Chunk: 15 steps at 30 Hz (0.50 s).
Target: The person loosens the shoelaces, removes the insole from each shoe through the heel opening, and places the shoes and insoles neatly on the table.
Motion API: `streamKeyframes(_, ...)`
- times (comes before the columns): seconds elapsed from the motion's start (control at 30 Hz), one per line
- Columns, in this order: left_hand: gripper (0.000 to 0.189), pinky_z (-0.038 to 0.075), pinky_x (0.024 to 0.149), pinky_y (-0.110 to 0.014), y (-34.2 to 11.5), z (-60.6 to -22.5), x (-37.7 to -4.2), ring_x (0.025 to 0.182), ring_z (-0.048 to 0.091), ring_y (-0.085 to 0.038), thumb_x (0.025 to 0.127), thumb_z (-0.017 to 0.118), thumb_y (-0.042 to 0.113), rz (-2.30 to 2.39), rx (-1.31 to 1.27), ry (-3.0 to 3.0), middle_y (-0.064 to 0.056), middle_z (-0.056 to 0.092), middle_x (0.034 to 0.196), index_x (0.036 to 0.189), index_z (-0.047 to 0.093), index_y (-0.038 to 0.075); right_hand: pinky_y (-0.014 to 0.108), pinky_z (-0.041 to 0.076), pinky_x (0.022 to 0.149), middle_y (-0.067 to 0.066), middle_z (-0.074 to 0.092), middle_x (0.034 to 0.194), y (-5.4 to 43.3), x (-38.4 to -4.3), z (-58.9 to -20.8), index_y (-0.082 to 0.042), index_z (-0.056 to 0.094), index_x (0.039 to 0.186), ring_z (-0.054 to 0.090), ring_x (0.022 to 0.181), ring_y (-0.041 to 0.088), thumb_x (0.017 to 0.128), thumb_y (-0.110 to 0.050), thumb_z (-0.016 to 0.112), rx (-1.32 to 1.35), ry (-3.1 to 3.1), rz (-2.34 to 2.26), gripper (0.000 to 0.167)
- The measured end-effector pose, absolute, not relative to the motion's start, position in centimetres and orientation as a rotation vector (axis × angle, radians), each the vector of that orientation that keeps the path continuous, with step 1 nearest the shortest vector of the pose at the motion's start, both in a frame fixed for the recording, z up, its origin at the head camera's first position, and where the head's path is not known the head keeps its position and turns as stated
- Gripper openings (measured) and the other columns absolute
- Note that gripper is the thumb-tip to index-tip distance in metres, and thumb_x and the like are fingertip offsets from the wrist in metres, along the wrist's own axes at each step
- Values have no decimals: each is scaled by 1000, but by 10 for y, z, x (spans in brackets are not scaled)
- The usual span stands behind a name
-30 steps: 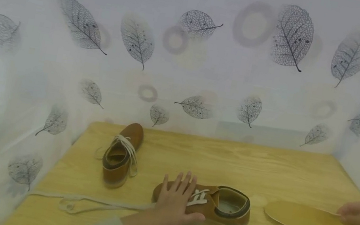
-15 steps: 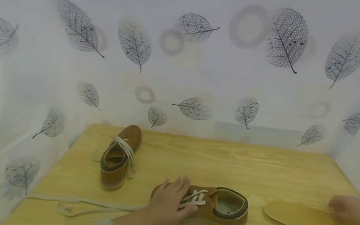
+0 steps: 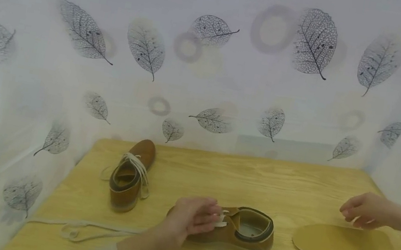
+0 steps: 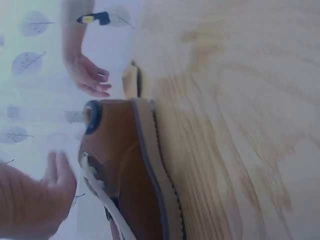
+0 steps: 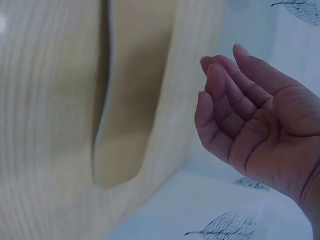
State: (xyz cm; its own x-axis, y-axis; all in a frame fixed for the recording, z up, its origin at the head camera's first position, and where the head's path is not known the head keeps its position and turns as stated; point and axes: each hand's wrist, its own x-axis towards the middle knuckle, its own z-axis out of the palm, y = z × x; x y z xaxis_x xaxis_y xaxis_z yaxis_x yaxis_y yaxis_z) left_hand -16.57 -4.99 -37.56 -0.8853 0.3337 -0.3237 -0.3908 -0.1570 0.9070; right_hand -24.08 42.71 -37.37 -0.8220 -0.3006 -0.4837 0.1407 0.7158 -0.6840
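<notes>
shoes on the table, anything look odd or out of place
The insole lies out on the table, apart from the nearer shoe, rather than inside one. A pale lace trails loosely, unlike the laces bunched on the farther shoe. No spill or damage shows.

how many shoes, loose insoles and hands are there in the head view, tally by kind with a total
Shoes: 2
Loose insoles: 1
Hands: 2
Total: 5
</notes>
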Motion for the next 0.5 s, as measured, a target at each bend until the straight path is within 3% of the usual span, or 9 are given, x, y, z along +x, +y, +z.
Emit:
streamKeyframes(0.2,59,43,102,-48,-51,-377,-158,119,55,-32,96,51,36,1919,-72,1160,-24,54,130,135,41,-7,29,54,63,5,63,93,394,-245,-357,3,59,117,61,73,12,95,-24,56,-22,2122,-1089,35)
streamKeyframes(0.3,61,40,105,-46,-46,-380,-149,122,53,-33,96,54,32,1923,-162,1054,-27,54,128,134,37,-13,29,53,62,4,64,91,378,-246,-352,0,61,114,61,73,12,94,-23,56,-21,2085,-1102,30)
streamKeyframes(0.5,64,45,102,-36,-26,-383,-126,120,53,-33,90,64,22,2060,-421,887,-28,50,130,128,33,-18,31,53,63,4,66,88,345,-250,-347,-3,64,109,61,73,13,91,-23,62,29,2096,-1058,27)
